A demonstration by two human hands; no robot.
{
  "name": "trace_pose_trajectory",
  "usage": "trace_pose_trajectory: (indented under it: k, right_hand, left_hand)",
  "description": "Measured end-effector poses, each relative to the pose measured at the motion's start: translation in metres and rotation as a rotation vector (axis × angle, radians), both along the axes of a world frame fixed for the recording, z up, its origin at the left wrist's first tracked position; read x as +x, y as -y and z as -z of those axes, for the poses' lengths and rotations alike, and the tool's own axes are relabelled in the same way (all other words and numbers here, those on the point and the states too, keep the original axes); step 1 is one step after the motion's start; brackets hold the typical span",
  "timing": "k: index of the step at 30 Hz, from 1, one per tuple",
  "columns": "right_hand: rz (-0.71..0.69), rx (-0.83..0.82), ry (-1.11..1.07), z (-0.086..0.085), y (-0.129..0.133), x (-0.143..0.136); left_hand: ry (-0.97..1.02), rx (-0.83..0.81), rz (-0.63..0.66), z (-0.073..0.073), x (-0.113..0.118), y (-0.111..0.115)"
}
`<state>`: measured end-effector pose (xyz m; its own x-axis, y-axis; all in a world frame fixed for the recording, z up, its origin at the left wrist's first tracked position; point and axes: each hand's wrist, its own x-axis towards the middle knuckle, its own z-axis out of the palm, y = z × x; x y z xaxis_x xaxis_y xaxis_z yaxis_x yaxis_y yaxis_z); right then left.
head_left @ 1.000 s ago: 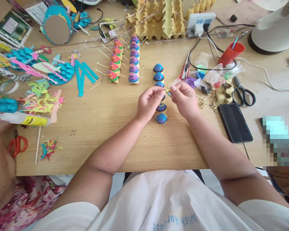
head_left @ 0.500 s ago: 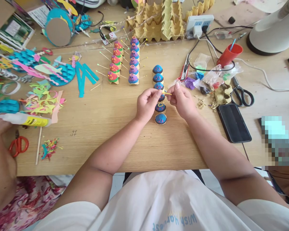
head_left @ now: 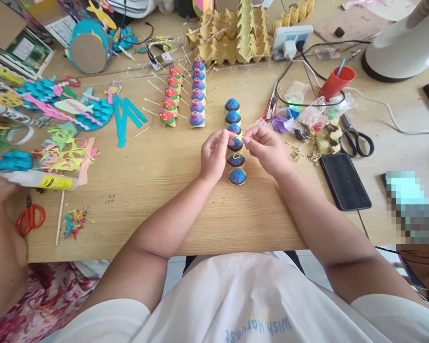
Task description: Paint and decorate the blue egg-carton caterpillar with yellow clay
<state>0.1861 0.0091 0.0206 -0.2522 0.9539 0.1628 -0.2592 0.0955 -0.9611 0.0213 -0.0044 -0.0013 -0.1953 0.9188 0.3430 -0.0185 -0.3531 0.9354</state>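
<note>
Between my left hand (head_left: 213, 156) and my right hand (head_left: 269, 151) stretches a thin yellow strand (head_left: 237, 136) that looks like modelling clay. Each hand pinches one end, thumb against fingers. Directly beneath is an egg-carton caterpillar (head_left: 237, 176), a row of blue domes with dark rims and small pink face marks. One dome near its front carries a yellow loop (head_left: 237, 156). My fingers partly cover the middle domes. Whether the strand touches the dome below, I cannot tell.
Finished-looking red-green (head_left: 168, 116) and purple (head_left: 197, 118) caterpillars with pins stand left. Clay bags (head_left: 312, 114), a red cup (head_left: 338, 80), black scissors (head_left: 357, 138) and a phone (head_left: 346, 182) lie right. Another person's arm (head_left: 3, 228) holds a glue bottle (head_left: 46, 180) at far left.
My hands have shifted slightly, and the yellow strand now spans the gap between both pinches. My right fingers have turned more toward the left. The view has moved a little.
</note>
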Motion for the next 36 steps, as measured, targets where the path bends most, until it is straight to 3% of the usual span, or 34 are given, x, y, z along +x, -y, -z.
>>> trace_pose_trajectory:
  k: [12, 20, 28, 33, 36]
  right_hand:
    - [-0.003, 0.094, 0.017, 0.003, -0.002, 0.001]
    - [-0.067, -0.038, 0.021, 0.004, -0.004, 0.002]
    - [-0.039, -0.108, 0.045, 0.003, -0.004, 0.005]
    - [0.013, 0.056, 0.249, -0.002, -0.002, 0.009]
    - [-0.063, 0.152, 0.328, -0.001, -0.001, 0.011]
  left_hand:
    - [0.081, 0.028, 0.013, 0.000, 0.005, 0.000]
    - [0.123, -0.012, -0.028, 0.003, 0.004, -0.002]
    - [0.153, -0.052, -0.052, 0.001, 0.004, -0.003]
    - [0.220, -0.076, -0.050, 0.001, 0.004, -0.006]
    - [0.230, -0.110, -0.072, 0.004, 0.002, -0.010]
